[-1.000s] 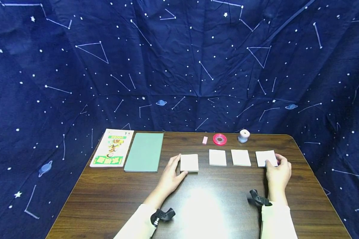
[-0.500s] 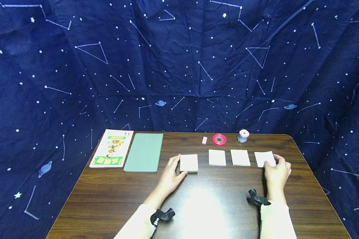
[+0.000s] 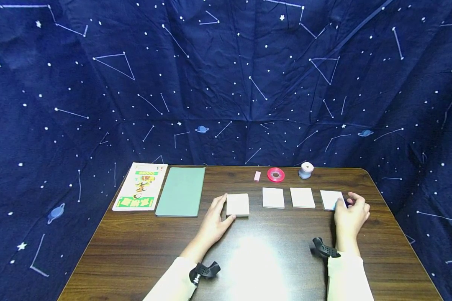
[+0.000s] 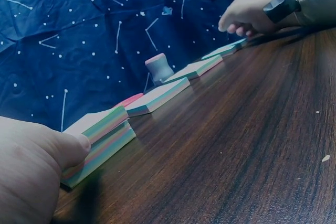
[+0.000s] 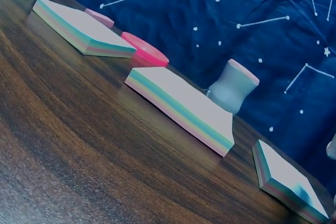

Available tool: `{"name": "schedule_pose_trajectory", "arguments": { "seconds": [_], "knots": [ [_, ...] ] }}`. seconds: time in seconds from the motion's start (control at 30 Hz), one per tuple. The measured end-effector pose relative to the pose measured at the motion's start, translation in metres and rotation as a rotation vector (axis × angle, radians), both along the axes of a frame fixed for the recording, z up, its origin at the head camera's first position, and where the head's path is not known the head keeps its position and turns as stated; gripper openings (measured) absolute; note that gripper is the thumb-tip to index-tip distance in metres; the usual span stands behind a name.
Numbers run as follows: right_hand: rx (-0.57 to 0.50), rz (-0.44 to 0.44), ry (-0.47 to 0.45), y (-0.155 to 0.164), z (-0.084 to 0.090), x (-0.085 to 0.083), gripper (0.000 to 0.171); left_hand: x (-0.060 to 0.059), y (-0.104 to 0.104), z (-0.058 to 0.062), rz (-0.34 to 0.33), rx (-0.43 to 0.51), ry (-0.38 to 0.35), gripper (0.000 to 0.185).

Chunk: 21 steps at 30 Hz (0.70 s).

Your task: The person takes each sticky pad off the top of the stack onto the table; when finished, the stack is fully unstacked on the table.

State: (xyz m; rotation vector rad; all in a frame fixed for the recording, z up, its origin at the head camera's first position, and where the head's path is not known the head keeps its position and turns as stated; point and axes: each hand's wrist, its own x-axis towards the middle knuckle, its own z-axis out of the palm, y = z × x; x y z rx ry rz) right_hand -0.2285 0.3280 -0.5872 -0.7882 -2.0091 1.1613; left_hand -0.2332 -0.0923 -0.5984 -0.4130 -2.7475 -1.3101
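My left hand (image 3: 212, 225) is at the left side of a stack of two sticky note pads (image 3: 237, 204), its fingers along the left edge and its thumb on the front edge. In the left wrist view the thumb (image 4: 73, 150) lies against the layered coloured edges of the stack. My right hand (image 3: 350, 216) is at the rightmost sticky note pad (image 3: 330, 200), its thumb by the lower right corner and its other fingers raised off the edge. Two more pads, a middle-left pad (image 3: 273, 197) and a middle-right pad (image 3: 302, 197), lie between the hands.
Behind the pads are a pink eraser-like block (image 3: 257, 176), a red ring-shaped roll (image 3: 276, 174) and a pale spool (image 3: 306, 170). To the left lie a green notebook (image 3: 181, 192) and a printed booklet (image 3: 140, 187). A starry blue cloth (image 3: 226, 83) hangs behind the table.
My right hand has squared the rightmost pad slightly, then its fingers have come away from the pad's right edge. My left hand has stayed at the stack.
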Motion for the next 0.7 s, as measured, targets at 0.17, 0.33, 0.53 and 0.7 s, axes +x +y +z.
{"name": "schedule_pose_trajectory", "arguments": {
  "seconds": [0.17, 0.33, 0.53, 0.7],
  "knots": [
    [-0.086, 0.031, 0.172, 0.0, 0.005, -0.003, 0.039, 0.0, 0.0, 0.001, -0.005, 0.002, 0.003, 0.08],
    [-0.3, 0.149, 0.437, -0.005, 0.011, -0.004, 0.04, 0.001, 0.0, 0.002, -0.008, 0.012, -0.002, 0.08],
    [-0.49, 0.27, 0.63, -0.018, 0.017, -0.007, 0.035, 0.001, 0.0, 0.0, -0.016, 0.022, 0.02, 0.08],
    [-0.527, 0.362, 0.65, -0.028, 0.022, -0.01, 0.036, 0.0, -0.001, -0.006, -0.011, 0.026, 0.075, 0.079]
  ]
}}
